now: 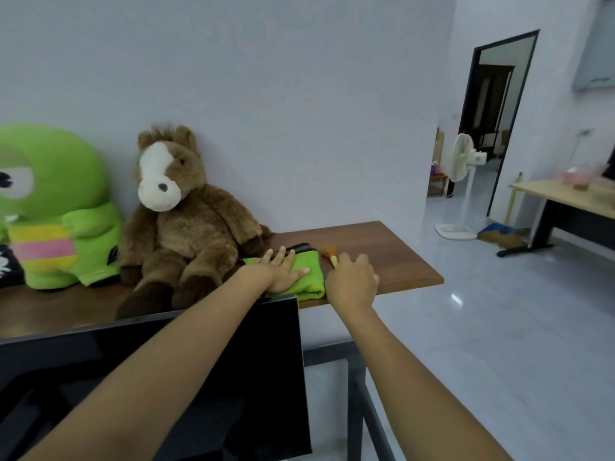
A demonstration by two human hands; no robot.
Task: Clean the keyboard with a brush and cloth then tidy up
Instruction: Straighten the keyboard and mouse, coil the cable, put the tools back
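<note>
A folded green cloth (pixel 307 277) lies on the brown table (pixel 392 257), behind a black monitor. My left hand (pixel 283 269) rests flat on the cloth with fingers spread. A dark object (pixel 301 247), only partly visible, sits under the cloth's far edge. Just right of the cloth, my right hand (pixel 352 281) is curled around the pale handle of a small brush (pixel 329 254), whose orange bristles point away from me on the tabletop. No keyboard is visible.
A brown plush horse (pixel 186 224) and a green plush frog (pixel 56 207) sit on the table to the left of the cloth. The black monitor (pixel 166 371) blocks the near view. A white standing fan (pixel 462 181), a doorway and another desk (pixel 559 194) stand to the right.
</note>
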